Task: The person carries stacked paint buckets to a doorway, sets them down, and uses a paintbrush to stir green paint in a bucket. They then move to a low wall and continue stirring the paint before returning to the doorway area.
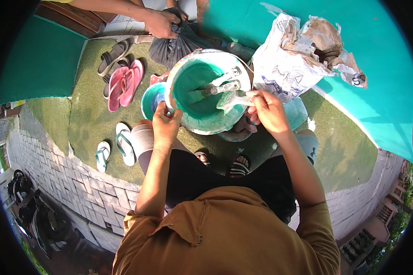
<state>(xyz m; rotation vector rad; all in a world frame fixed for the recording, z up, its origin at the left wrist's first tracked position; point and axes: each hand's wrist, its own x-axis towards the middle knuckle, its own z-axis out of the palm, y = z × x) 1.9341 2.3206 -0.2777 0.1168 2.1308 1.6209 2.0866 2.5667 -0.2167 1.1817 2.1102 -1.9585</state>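
Observation:
A round paint bucket (211, 126), tilted toward me between my knees, holds green paint (186, 82). The fingers of my left hand (166, 123) are closed on the bucket's left rim. With its fingers wrapped round the handle, my right hand (268, 112) holds a paintbrush (227, 101) at the bucket's right side. The brush's bristles are coated in green and sit over the inner wall. Two more paint-smeared brushes (221, 88) lean inside the bucket, their lower ends at the paint. Left of the bucket, partly covered by it, is a smaller teal container (147, 100).
Another person's hand (160, 24) grips a black plastic bag (172, 49) beyond the bucket. A torn white sack (282, 59) stands at the right against the green wall (367, 46). Pink flip-flops (132, 82), dark sandals (111, 57) and white flip-flops (125, 143) lie at the left.

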